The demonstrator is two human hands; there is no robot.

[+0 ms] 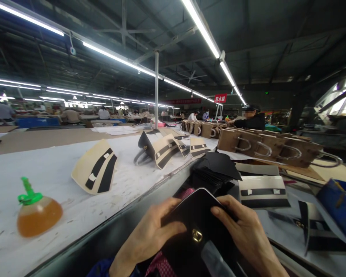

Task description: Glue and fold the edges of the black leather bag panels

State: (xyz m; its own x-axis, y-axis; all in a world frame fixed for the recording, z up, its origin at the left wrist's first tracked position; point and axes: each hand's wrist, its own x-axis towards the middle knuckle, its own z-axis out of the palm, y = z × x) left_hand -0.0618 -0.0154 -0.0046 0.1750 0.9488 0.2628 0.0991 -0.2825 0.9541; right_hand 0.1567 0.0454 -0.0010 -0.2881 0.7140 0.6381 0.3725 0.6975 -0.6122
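Observation:
Between my two hands is a black bag flap (187, 219) with a gold clasp near its middle and a strip of clear film below it. My left hand (152, 231) grips its left edge, thumb lying on the black face. On the right edge, my right hand (242, 223) closes with the thumb on top and the fingers behind. A stack of black pieces (216, 169) lies just beyond the flap. To the right rests a cream panel (263, 184) with two black strips.
A squeeze bottle (40, 213) with a green cap and amber liquid stands at the left. Cream panels with black strips (95, 169) rest on the white table (60, 154). Brown bags with wrapped handles (265, 146) line the back right; a blue bin (338, 211) is at the right edge. A co-worker (252, 119) is beyond.

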